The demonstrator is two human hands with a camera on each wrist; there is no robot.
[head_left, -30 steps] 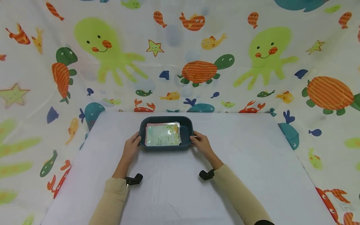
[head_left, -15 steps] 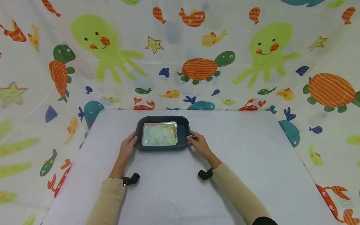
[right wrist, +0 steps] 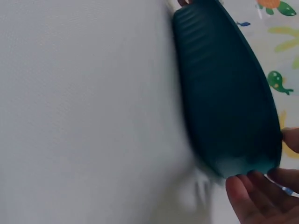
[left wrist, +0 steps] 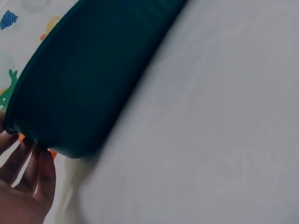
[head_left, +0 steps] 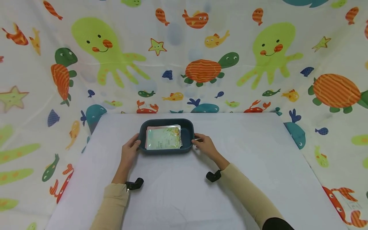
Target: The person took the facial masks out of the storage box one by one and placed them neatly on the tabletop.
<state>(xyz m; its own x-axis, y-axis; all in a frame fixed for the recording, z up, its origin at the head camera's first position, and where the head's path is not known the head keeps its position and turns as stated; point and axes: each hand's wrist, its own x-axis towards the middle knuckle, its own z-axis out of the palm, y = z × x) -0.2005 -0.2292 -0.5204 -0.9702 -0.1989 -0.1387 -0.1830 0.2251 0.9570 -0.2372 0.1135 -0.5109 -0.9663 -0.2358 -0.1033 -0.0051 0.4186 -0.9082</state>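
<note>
A dark teal rectangular tray (head_left: 187, 136) with rounded corners is near the back of the white table. Inside it, toward the left, lies a small stack of flat printed packets (head_left: 162, 139); the top one is pale green with a flowery corner, and a pink edge shows beneath. My left hand (head_left: 129, 153) grips the tray's left end, thumb at the rim and fingers along the outside wall. At the opposite end, my right hand (head_left: 207, 147) holds it the same way. In the right wrist view, fingertips of the right hand (right wrist: 257, 198) press the end wall.
The white-covered table (head_left: 172, 191) stretches out in front of the tray and to both sides. A curtain (head_left: 172, 38) printed with sea animals hangs behind and beside it. Each wrist wears a small black camera (head_left: 135, 184).
The tray and both hands shifted slightly left over the first half second. Since then they have stayed nearly in place, while the right wrist has moved a little to the right.
</note>
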